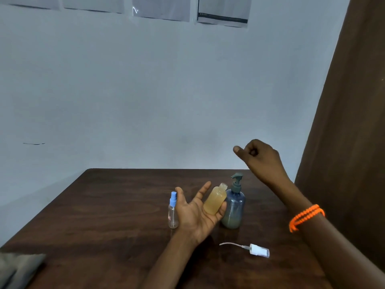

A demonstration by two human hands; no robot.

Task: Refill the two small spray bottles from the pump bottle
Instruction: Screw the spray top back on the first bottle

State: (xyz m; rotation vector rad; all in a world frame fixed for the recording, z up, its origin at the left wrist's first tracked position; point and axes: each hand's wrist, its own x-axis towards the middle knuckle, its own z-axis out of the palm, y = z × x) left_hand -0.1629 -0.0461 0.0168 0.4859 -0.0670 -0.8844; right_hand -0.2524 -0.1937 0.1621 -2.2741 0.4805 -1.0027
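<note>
Lower centre of frame: left hand [198, 213] palm up, fingers spread wide, not gripping. An uncapped small bottle [215, 200] with yellowish liquid lies tilted across its outer fingers, open neck pointing up-right, cradled only and not clamped. Just left of that hand, partly behind the thumb, the second small spray bottle [172, 211] stands upright on the table [104, 215]: clear body, looks empty, blue spray cap on. Just right of the hand stands the pump bottle [233, 207], dark translucent blue with a dark pump head, and a shallow layer of liquid at the bottom; the cradled bottle overlaps it in view, can't tell if they touch. Below the pump bottle, lower right of centre, the removed white spray head [259, 250] lies on its side on the table, dip tube trailing left, clear overcap end pointing right. Right hand [258, 157] is raised right of centre, above the far table edge, curled into a loose fist with the thumb sticking out left, holding nothing visible. Orange bead bracelet [306, 216] on that forearm, right side of frame. Grey cloth [16, 268] in the bottom left corner. Papers [224, 10] on the wall along the top edge.
</note>
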